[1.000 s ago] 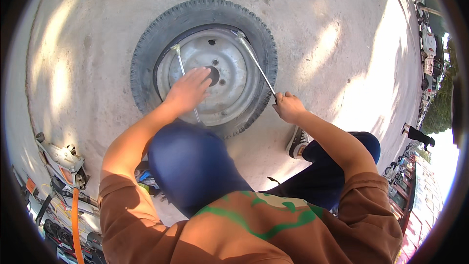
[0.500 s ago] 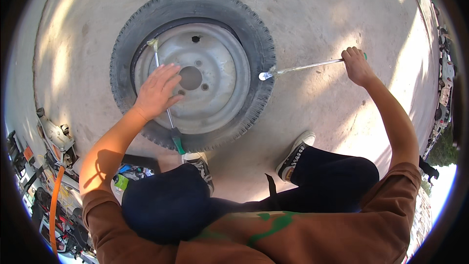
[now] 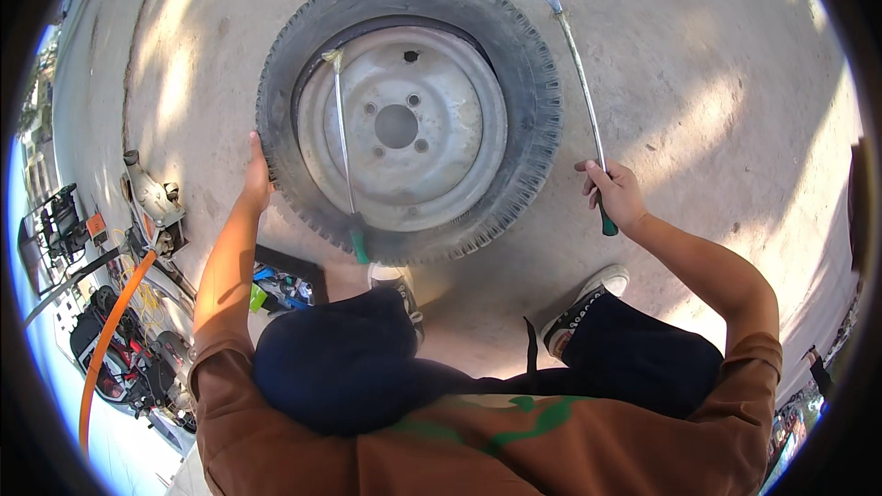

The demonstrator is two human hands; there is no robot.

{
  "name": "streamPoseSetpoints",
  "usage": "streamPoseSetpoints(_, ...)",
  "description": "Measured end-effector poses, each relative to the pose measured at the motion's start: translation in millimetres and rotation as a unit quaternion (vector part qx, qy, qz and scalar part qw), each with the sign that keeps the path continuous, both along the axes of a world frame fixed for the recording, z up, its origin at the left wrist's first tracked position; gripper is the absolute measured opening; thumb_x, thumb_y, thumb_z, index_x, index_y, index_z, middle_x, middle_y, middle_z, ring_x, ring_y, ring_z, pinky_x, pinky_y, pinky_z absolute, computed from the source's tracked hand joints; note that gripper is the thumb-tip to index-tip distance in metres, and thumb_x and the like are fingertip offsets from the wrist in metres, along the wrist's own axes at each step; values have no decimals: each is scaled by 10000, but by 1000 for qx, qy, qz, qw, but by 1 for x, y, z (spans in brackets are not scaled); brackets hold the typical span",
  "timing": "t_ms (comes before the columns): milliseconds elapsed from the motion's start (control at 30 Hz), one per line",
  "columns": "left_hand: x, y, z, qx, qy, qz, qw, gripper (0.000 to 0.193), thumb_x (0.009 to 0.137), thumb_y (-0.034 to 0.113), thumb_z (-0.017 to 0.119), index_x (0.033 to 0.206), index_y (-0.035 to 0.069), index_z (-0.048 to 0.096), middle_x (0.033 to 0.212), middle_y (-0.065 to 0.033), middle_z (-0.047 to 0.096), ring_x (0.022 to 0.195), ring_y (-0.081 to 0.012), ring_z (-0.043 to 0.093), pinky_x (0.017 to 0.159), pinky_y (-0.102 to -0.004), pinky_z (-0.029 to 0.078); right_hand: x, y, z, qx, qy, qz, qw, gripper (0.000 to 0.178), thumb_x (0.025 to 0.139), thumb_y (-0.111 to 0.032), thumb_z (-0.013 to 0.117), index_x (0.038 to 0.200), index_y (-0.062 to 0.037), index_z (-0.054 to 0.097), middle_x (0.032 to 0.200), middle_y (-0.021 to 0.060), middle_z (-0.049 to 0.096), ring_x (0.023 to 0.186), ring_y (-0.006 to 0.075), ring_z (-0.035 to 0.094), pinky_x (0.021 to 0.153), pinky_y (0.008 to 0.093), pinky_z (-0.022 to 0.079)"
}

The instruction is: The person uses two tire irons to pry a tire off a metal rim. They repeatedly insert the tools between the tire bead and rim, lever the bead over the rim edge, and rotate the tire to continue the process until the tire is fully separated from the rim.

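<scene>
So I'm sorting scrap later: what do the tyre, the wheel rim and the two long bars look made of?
Tyre: black rubber, matte, blocky tread. Wheel rim: probably steel, dull grey-white paint, scuffed. Bar on the rim and bar in the right hand: bare shiny metal, likely steel; green grips look plastic. The left hand rests on the tyre.

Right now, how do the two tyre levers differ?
The lever in the right hand is held clear of the tyre, tip toward the concrete; the other lever lies untouched across the rim, tip tucked under the tyre's bead. The held one looks longer. Both are slim metal bars with green grips.
</scene>
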State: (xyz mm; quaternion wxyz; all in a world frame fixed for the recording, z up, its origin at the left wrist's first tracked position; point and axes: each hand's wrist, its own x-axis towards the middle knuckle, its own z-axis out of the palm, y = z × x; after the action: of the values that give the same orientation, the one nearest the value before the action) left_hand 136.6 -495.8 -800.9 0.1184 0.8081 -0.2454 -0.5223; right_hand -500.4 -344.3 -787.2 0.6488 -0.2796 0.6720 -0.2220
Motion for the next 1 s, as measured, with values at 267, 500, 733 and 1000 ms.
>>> streamPoseSetpoints(267,-40,13,22,-16,-46,-2,999,1065,898,895,302,1599,94,329,1543,-93,484,1358,-249,507,1076,-431,435,21,-67,1,-91,-74,-65,991,318,1069,-303,565,948,-22,652,942,24,639,885,108,571,911,297,508)
streamPoseSetpoints(500,-96,124,50,94,162,70,980,1017,952,840,219,1599,60,297,1595,-166,416,1406,-345,473,1117,-492,402,-25,-121,4,-122,5,-45,992,287,1043,-300,596,876,-77,662,893,1,624,852,123,552,861,286,476)
streamPoseSetpoints(733,-217,101,125,440,305,-473,700,468,1081,406,524,1250,-8,663,1286,-158,681,1204,-252,664,968,-381,571,-55,-163,17,-151,22,56,987,317,1044,-323,591,891,-62,686,1239,78,698,1175,175,611,1001,329,516)
streamPoseSetpoints(1000,-132,-97,50,-172,-227,-353,891,731,1021,673,395,1273,27,625,1100,-123,695,958,-200,668,853,-329,517,-80,-27,55,6,-31,-8,999,314,1087,-281,503,1242,-41,632,1262,140,660,1039,218,678,855,361,610)
